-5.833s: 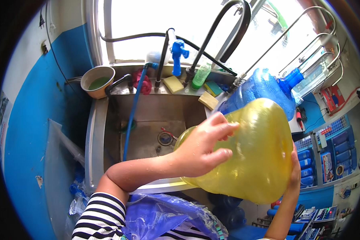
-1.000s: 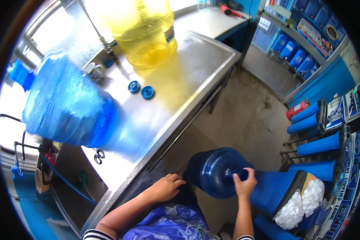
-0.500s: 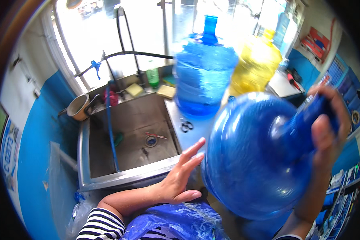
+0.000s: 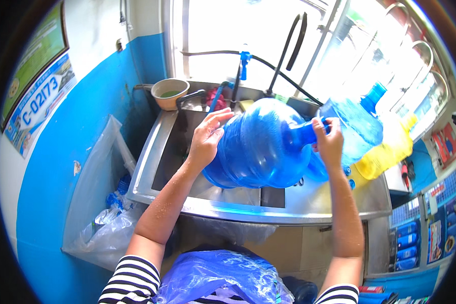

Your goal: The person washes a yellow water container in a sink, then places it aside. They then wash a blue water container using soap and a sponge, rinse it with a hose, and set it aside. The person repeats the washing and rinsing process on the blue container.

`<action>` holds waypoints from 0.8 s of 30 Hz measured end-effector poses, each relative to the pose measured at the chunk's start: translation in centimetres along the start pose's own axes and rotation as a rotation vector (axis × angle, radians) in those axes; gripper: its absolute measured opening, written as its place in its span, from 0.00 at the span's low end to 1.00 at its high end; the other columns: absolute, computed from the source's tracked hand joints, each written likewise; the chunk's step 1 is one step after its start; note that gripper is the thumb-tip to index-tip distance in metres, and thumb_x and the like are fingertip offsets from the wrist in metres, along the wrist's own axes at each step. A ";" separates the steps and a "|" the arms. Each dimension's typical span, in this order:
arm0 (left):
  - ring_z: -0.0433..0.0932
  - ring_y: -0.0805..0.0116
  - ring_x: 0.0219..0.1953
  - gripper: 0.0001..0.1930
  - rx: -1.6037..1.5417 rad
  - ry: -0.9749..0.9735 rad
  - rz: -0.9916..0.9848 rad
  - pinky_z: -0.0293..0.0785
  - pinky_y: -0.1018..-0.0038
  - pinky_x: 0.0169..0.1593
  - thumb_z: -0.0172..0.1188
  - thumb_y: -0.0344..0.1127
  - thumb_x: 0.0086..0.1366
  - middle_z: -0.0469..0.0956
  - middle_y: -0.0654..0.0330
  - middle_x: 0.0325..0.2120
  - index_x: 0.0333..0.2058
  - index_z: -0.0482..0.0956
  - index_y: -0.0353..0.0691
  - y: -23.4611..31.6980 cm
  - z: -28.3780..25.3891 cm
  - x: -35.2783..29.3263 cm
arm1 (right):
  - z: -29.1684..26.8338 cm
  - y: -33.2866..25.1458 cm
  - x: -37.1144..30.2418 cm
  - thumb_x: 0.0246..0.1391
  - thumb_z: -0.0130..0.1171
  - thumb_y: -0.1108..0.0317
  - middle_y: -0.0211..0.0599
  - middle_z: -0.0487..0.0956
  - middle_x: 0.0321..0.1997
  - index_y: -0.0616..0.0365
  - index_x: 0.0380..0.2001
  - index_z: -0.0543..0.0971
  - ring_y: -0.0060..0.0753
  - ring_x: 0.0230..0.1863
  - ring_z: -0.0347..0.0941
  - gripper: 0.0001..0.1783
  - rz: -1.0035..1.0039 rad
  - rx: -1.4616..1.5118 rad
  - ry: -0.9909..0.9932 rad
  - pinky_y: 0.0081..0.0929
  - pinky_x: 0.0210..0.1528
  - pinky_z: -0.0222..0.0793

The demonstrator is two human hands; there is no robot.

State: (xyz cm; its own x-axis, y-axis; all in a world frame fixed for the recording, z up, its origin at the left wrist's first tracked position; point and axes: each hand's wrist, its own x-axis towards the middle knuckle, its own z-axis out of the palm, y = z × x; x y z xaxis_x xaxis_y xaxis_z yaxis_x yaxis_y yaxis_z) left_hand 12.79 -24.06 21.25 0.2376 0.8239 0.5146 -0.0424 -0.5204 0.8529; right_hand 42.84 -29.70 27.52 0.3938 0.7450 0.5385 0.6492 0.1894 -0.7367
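Note:
A large blue water jug (image 4: 268,142) lies tilted on its side over the steel sink (image 4: 213,206), its neck pointing right. My right hand (image 4: 329,138) is closed round the neck. Against the jug's left side presses my left hand (image 4: 206,138), its fingers bent over the upper surface; it steadies the jug together with the right. Much of the sink's inside is hidden behind the jug. Just beyond my right hand, on the steel counter, stands another blue jug (image 4: 357,121), with a yellow jug (image 4: 390,149) to its right.
A dipper (image 4: 170,93) with a handle sits at the sink's back left corner, near a blue hose (image 4: 218,96) and a pink scrubber (image 4: 219,103). Black pipes (image 4: 289,45) cross before the bright window. A clear plastic bag (image 4: 104,213) hangs at the left wall.
The held jug has moved left, from beside the counter to over the sink. My left hand, apart from it before, now touches its side. The view has swung to the right.

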 end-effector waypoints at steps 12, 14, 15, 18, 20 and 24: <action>0.70 0.49 0.57 0.35 0.388 -0.172 -0.030 0.63 0.62 0.61 0.63 0.33 0.54 0.71 0.45 0.54 0.61 0.63 0.37 -7.3 5.0 -0.3 | 13.6 4.0 -3.4 0.43 0.69 0.45 0.55 0.78 0.37 0.62 0.43 0.70 0.57 0.39 0.76 0.35 -0.012 -0.151 -0.301 0.43 0.41 0.72; 0.68 0.47 0.59 0.37 0.274 -0.222 -0.086 0.62 0.61 0.62 0.65 0.35 0.53 0.69 0.44 0.55 0.62 0.61 0.38 -8.5 6.2 -0.3 | 12.8 4.4 -4.2 0.47 0.68 0.47 0.50 0.76 0.39 0.61 0.46 0.69 0.46 0.38 0.78 0.33 0.027 -0.033 -0.453 0.38 0.38 0.75; 0.69 0.47 0.58 0.36 0.245 -0.211 -0.089 0.63 0.61 0.61 0.65 0.36 0.53 0.70 0.44 0.54 0.61 0.62 0.38 -8.7 6.9 -0.5 | 11.6 4.5 -4.5 0.51 0.66 0.50 0.46 0.76 0.39 0.60 0.48 0.69 0.39 0.37 0.78 0.31 0.203 0.262 -0.586 0.33 0.35 0.76; 0.73 0.49 0.53 0.35 0.164 -0.287 -0.028 0.66 0.62 0.58 0.68 0.36 0.50 0.74 0.48 0.50 0.57 0.66 0.39 -8.8 8.5 -0.7 | 8.1 9.5 -3.7 0.61 0.56 0.56 0.37 0.73 0.37 0.55 0.56 0.69 0.24 0.33 0.78 0.23 0.444 0.501 -0.735 0.19 0.29 0.77; 0.73 0.50 0.53 0.34 0.156 -0.453 -0.021 0.67 0.63 0.58 0.70 0.37 0.48 0.74 0.48 0.49 0.55 0.69 0.39 -8.8 10.4 -1.0 | 6.3 17.7 -5.1 0.57 0.58 0.60 0.48 0.74 0.44 0.53 0.48 0.74 0.48 0.38 0.78 0.18 -0.011 -0.515 -0.492 0.40 0.38 0.76; 0.73 0.55 0.55 0.34 0.117 -0.495 -0.064 0.66 0.64 0.60 0.67 0.31 0.46 0.75 0.51 0.50 0.56 0.72 0.40 -10.1 12.6 -1.8 | 5.6 20.6 -9.9 0.51 0.62 0.67 0.54 0.70 0.45 0.58 0.42 0.72 0.61 0.41 0.75 0.16 0.313 -0.796 -0.548 0.49 0.43 0.73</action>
State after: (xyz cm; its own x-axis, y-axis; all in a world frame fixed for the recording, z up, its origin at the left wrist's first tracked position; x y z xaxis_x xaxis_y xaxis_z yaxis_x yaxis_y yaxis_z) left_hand 25.06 -23.14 10.55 0.6683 0.6648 0.3337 0.0892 -0.5170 0.8513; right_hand 48.68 -29.63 4.72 0.3979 0.9165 -0.0408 0.8916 -0.3968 -0.2182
